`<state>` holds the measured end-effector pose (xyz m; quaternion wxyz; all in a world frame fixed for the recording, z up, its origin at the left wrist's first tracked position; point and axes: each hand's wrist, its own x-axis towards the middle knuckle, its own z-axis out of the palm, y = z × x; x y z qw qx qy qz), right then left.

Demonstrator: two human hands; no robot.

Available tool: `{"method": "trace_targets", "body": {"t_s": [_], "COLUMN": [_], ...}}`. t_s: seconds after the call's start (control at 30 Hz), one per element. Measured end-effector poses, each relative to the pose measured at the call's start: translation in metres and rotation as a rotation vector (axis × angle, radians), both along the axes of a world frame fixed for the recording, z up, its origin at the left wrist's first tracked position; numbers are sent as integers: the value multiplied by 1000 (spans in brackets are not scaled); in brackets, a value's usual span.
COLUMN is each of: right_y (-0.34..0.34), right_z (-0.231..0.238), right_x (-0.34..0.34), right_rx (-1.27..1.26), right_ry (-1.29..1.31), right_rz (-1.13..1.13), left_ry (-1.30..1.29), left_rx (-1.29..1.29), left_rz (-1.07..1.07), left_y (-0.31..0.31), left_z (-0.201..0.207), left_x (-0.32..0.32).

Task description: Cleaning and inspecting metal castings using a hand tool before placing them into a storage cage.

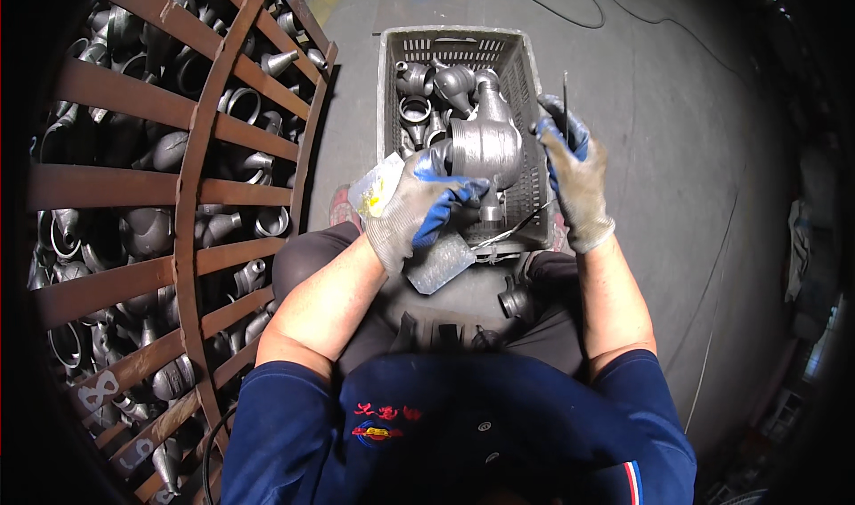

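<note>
My left hand [411, 209], in a grey glove with blue fingertips, grips a rounded grey metal casting [483, 151] from its left side, held above the near end of a grey plastic crate [531, 77]. My right hand [574, 174], gloved the same way, holds a thin dark rod [565, 104] that stands upright just right of the casting. A flat grey metal plate [439, 263] lies under my left wrist, on my lap.
The crate holds several more castings [434, 91]. A tall rust-brown steel cage [191, 193] full of similar castings stands at my left. A small casting [515, 302] rests on my lap. Cables [570, 11] run across the concrete floor at the back.
</note>
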<state>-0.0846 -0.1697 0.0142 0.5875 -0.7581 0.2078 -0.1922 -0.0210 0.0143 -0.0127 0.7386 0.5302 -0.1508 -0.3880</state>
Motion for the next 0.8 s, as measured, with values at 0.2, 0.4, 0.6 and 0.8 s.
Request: {"method": "trace_targets", "body": {"t_s": [0.2, 0.4, 0.6, 0.8], "right_y": [7, 22, 20, 22], "right_z": [12, 1, 20, 22], "right_x": [-4, -8, -22, -19], "right_rx": [249, 115, 49, 86], "right_ry": [62, -142, 23, 34], "right_rz": [-3, 154, 346, 192], "left_ry": [-79, 502, 541, 641], "left_rx": [28, -255, -384, -423], "left_rz": [-52, 52, 19, 4], "left_y": [12, -1, 0, 2], "left_z": [-25, 16, 10, 5], "left_x": [7, 4, 12, 21]}}
